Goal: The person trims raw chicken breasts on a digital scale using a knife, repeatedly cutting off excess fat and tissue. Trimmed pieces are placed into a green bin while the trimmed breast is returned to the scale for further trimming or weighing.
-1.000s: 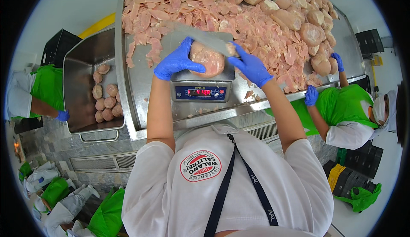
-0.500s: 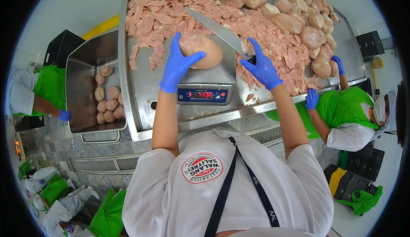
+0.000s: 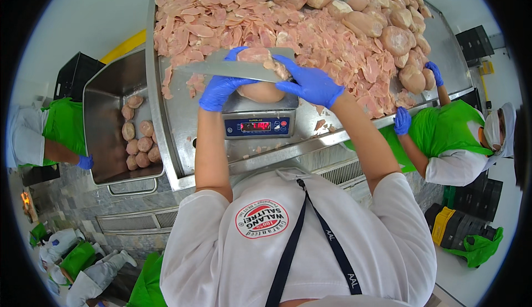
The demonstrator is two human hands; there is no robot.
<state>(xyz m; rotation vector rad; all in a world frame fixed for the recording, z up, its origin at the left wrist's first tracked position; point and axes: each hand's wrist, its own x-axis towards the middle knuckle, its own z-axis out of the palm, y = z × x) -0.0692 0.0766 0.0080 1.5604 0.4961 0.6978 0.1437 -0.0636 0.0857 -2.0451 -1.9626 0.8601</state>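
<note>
A large, pale pink ball of meat (image 3: 260, 92) sits on the digital weighing scale (image 3: 259, 127). My left hand (image 3: 221, 90), in a blue glove, is curled around its left side, with the fingers partly behind the knife blade. My right hand (image 3: 313, 83), also gloved in blue, is closed at the knife's handle end, its thumb and fingers against the meat's right side. The long knife (image 3: 227, 70) lies across the top of the meat, its blade pointing left past my left hand. My right fingers hide most of the handle.
Thin meat trimmings (image 3: 221, 19) cover the steel table (image 3: 183, 124) behind the scale. Whole meat balls (image 3: 396, 40) are piled at the far right. Left stands a steel tub (image 3: 105, 94) holding several meat balls. A co-worker in a green apron (image 3: 443, 135) reaches in from the right.
My right hand has moved left with the knife, swinging the blade over the meat to point left. Both hands now meet at the meat ball.
</note>
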